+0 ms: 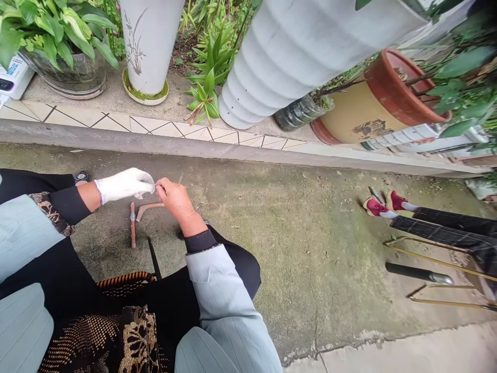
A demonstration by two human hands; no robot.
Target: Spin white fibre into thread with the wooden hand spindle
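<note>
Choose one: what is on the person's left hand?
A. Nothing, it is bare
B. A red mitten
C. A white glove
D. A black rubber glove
C. The left hand is covered by a white glove, while the right hand next to it is bare.

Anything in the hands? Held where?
A thin wire-like strip, too small to identify, pinched between the gloved left hand's fingertips and the bare right hand's fingertips.
</note>
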